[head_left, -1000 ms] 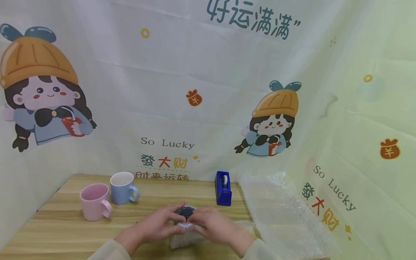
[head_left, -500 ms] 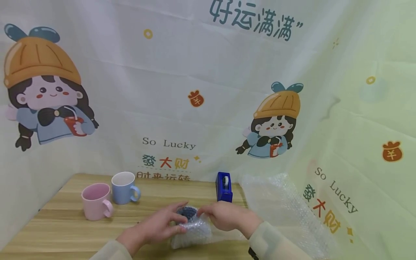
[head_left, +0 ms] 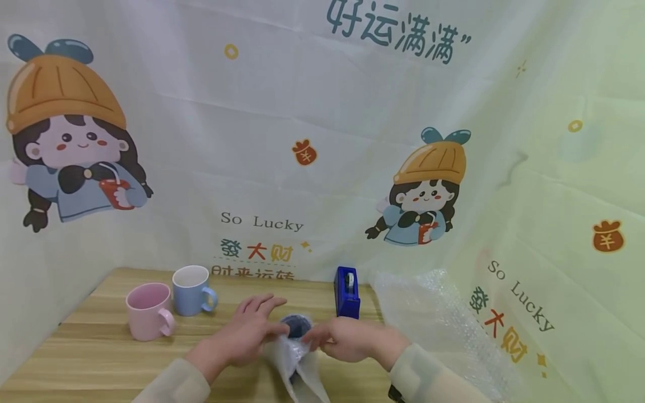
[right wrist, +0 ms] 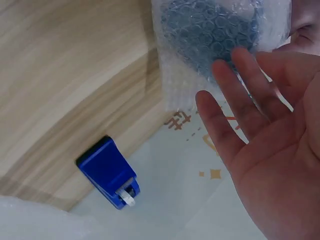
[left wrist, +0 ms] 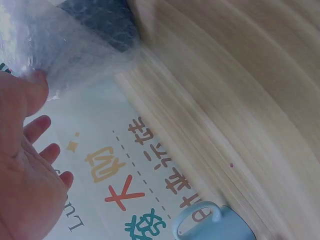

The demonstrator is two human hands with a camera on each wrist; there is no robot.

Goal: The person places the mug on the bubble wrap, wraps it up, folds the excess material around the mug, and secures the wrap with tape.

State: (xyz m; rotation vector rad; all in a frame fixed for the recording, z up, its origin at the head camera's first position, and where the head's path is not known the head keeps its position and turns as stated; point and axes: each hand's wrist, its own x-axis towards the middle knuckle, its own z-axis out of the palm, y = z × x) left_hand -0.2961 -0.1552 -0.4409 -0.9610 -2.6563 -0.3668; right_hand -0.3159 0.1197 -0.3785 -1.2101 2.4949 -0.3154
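A dark blue-grey cup (head_left: 298, 324) stands on the table, its round mouth upward, wrapped in bubble wrap (head_left: 296, 352). Loose flaps of the wrap hang toward me and part in a V, with a dark patch between them. On the left of the rim my left hand (head_left: 247, 327) pinches the wrap with thumb and forefinger; its other fingers stretch away. Opposite, my right hand (head_left: 347, 338) pinches the wrap at the rim. In the right wrist view, the other fingers of that hand (right wrist: 270, 135) extend beside the wrapped cup (right wrist: 205, 35). The right thumb is largely hidden.
Left on the wooden table (head_left: 90, 358) stand a pink mug (head_left: 148, 313) and a light blue mug (head_left: 190, 291). A blue tape dispenser (head_left: 346, 296) sits behind my right hand. More bubble wrap (head_left: 438, 330) lies along the right side. A printed cloth (head_left: 262, 140) hangs behind.
The wrapped cup has turned, and its loose flaps now point toward me. My left fingers have lifted and spread from its side; my right hand has moved slightly left and down from the half-second-old frame.
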